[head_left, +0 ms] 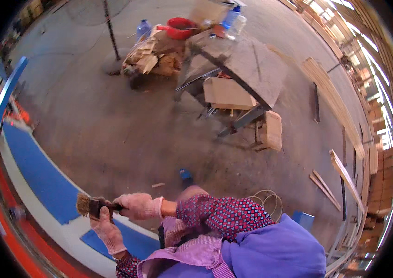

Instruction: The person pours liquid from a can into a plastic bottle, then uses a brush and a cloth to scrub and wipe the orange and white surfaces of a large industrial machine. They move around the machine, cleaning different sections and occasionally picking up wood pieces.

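A wide paintbrush (95,206) with tan bristles and a dark handle is held up at the lower left, its bristles toward the left. My right hand (138,206), in a pale pink knit glove, is closed round the handle. My left hand (107,233), gloved alike, grips the brush near the base of the bristles; its thumb shows, while its other fingers are mostly hidden. Below and behind the brush runs a machine bed with blue panels (43,176) on a pale surface.
Red rails (18,217) edge the machine on the left. Ahead stand a worktable (256,60) and a wooden stool (270,131). Wood scraps (148,58) and a red pan (179,28) are beyond. Long boards (333,106) and a coiled hose (268,197) lie to the right.
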`<state>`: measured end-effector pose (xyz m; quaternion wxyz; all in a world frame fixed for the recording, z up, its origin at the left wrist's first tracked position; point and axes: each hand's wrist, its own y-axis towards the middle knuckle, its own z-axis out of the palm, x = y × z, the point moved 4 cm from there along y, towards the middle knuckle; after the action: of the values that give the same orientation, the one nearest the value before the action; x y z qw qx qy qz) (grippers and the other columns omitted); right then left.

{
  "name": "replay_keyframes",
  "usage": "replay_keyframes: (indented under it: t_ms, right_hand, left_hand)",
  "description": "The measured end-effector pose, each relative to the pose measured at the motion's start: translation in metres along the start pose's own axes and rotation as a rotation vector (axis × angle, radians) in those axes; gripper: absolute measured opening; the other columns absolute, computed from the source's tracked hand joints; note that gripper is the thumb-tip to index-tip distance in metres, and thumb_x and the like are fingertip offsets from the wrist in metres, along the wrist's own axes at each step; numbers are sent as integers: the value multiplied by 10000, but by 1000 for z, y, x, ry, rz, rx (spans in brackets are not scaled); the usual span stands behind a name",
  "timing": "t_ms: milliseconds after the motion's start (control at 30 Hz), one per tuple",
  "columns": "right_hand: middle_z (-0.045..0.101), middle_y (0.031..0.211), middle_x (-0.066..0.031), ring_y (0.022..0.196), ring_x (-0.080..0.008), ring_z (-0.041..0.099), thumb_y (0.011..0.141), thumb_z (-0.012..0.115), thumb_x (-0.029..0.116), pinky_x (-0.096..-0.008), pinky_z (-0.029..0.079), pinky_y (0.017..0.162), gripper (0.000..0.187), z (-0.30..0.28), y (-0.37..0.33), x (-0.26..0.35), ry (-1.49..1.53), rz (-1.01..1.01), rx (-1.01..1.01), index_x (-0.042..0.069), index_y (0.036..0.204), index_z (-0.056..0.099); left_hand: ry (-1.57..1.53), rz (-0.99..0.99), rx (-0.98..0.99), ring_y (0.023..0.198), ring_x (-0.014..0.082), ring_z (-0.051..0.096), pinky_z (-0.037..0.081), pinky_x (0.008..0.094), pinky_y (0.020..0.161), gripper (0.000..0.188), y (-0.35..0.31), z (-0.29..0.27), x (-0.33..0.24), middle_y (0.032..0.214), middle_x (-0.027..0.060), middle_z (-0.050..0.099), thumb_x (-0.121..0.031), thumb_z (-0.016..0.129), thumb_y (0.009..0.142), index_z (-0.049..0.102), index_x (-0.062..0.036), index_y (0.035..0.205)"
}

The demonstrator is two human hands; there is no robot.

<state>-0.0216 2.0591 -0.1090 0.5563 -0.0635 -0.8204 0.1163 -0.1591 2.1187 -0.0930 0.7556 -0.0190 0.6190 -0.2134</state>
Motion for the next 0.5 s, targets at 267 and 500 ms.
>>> replay_keyframes:
  t_ms: [267,500]
  right_hand:
    - [649,1072,-155,965,-369,635,864,583,265,-470,512,805,340,-137,-16,-57,-59,88,-159,115,1169,593]
    - [569,1286,-172,1180,-346,550,886,576,385,-420,454,967,564,-203,-85,-157,97,338,-523,92,1356,472]
  left_hand:
    - [-80,-130,137,1017,164,597,480,310,949,403,58,146,38,1114,55,635,28,626,870,551,-48,1259]
    - [113,-43,383,996,138,583,454,300,942,344,98,275,64,1058,46,635,58,599,847,592,-34,1179]
